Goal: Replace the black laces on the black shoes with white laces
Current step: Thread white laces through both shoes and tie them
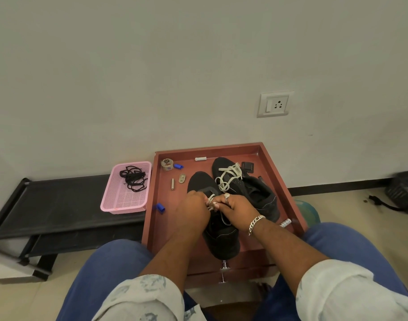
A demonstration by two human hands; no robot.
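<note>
A: What are the fingers doing?

B: Both sets are curled tight. The left hand and the right hand meet knuckle to knuckle over the near shoe, each pinching a bit of white lace between them.

A: Anything on the hands?

B: A ring on the right one, and a chain bracelet at that wrist.

A: Where does the near shoe sit?

B: On the red tray, toe toward the wall, heel hanging over the near edge. Most of its lacing is hidden under the hands.

A: And the other one?

B: The far shoe lies just behind and to the right, touching the first, with its own white lace threaded across the top and the ends lying loose.

A: The black laces?

B: Tangled in a pink basket, the black laces sit toward its back. The basket stands on a black rack just left of the tray.

A: Other bits on the tray?

B: A tape roll, two blue caps, a couple of small metal pieces I cannot tell apart, and a small black thing by the far shoe.

A: Beyond that?

B: A wall socket above, blue-trousered knees below, and a dark bag on the floor to the right.
</note>
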